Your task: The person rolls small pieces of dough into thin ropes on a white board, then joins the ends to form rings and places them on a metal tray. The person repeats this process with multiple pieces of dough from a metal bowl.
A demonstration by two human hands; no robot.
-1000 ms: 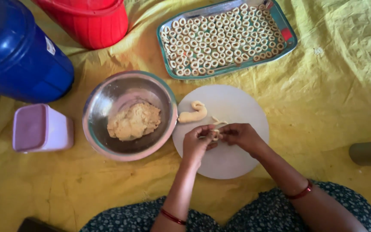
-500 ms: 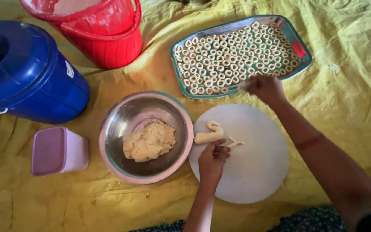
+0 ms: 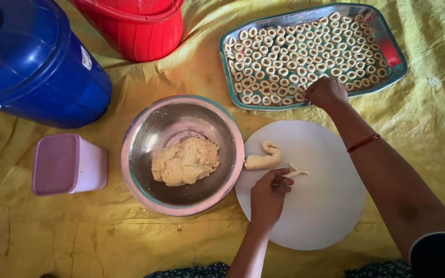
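Note:
My left hand rests on a round white board and pinches a thin strip of dough. A thicker curled piece of dough lies on the board just beyond it. My right hand reaches out to the near edge of a rectangular metal tray packed with several small dough rings, fingers closed over the rings there. A steel bowl with a lump of dough sits left of the board.
A blue lidded drum and a red bucket stand at the back left. A small pink-lidded box sits left of the bowl. Everything lies on a yellow sheet.
My right hand left the dough on the board and reached out to the tray of rings. My left hand stayed on the board with the dough strip. The view drew closer.

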